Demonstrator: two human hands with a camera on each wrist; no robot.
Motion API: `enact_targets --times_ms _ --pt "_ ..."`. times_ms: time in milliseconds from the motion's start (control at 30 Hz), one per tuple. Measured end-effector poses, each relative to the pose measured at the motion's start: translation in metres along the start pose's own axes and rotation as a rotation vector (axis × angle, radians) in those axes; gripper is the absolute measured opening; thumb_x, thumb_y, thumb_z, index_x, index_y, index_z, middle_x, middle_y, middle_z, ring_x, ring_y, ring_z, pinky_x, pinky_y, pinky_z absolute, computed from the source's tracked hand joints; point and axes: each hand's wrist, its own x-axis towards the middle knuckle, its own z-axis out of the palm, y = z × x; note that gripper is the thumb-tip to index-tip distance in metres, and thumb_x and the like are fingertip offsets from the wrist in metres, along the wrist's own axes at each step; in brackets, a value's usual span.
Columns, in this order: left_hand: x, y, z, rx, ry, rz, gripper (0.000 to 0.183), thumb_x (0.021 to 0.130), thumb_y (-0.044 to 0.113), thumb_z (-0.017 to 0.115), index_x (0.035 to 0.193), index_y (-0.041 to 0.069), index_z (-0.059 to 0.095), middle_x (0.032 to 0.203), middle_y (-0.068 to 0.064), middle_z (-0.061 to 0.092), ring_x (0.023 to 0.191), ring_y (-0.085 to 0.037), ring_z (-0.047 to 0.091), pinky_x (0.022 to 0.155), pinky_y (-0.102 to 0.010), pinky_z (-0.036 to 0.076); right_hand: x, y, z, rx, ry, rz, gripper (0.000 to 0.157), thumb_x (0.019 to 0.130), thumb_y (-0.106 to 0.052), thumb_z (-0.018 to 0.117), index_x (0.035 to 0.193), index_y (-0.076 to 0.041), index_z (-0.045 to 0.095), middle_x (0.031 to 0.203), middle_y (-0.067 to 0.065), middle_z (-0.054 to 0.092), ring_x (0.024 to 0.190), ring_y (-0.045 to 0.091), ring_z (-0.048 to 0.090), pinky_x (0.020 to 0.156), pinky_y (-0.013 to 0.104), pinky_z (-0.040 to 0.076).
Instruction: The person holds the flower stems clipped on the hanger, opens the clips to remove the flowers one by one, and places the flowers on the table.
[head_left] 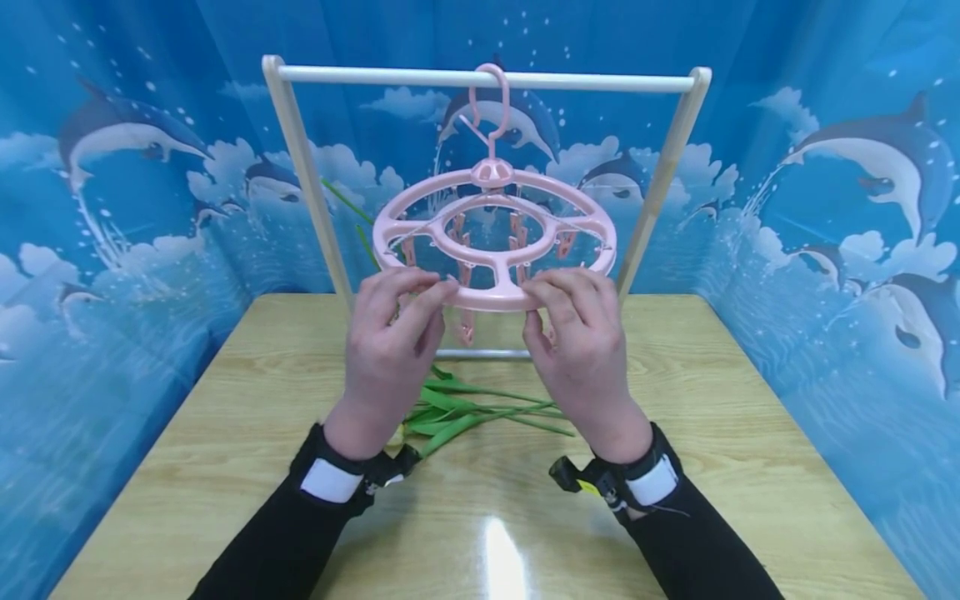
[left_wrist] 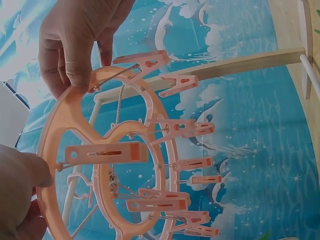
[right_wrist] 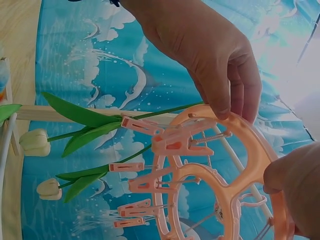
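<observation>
A pink round clip hanger point(head_left: 491, 296) hangs by its hook point(head_left: 492, 100) from a rack's white bar. My left hand point(head_left: 393, 333) pinches its near rim on the left, and my right hand point(head_left: 581, 342) pinches the same rim on the right. Thumbs and fingers close on the edge from both sides. Several pink clothespins point(left_wrist: 105, 152) dangle below the ring. In the right wrist view, two white tulips point(right_wrist: 35, 142) hang heads down beneath the hanger's left side, their stems running up beside the clothespins.
More green-leaved tulips point(head_left: 457, 417) lie on the wooden table point(head_left: 225, 467) under my hands, one pale bloom beside my left wrist. The rack's wooden side posts point(head_left: 663, 183) stand left and right of the hanger. A blue dolphin curtain point(head_left: 847, 208) surrounds the table.
</observation>
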Motion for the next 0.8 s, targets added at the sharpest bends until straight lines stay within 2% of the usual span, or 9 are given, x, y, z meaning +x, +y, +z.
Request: enact_targets --times_ms 367,800 --pt "-0.0017 0.0069 0.0017 0.008 -0.038 0.018 0.029 0.095 0.001 0.067 0.122 0.011 0.073 0.115 -0.013 0.069 0.113 -0.034 0.059 0.106 -0.039 0.048 -0.0019 -0.0017 0.0015 0.007 0.003 -0.018 0.024 0.088 0.000 0.070 0.112 0.000 0.068 0.112 0.017 0.068 0.107 0.039 0.058 0.096 0.051 0.045" --pt "-0.0012 -0.0019 0.0014 -0.017 -0.019 0.016 0.025 0.095 0.001 0.066 0.118 0.007 0.073 0.116 -0.016 0.067 0.116 -0.035 0.058 0.107 -0.041 0.047 -0.0022 0.0002 0.0024 0.010 -0.004 -0.004 0.024 0.088 0.000 0.071 0.112 0.001 0.070 0.113 0.018 0.069 0.108 0.039 0.059 0.098 0.050 0.045"
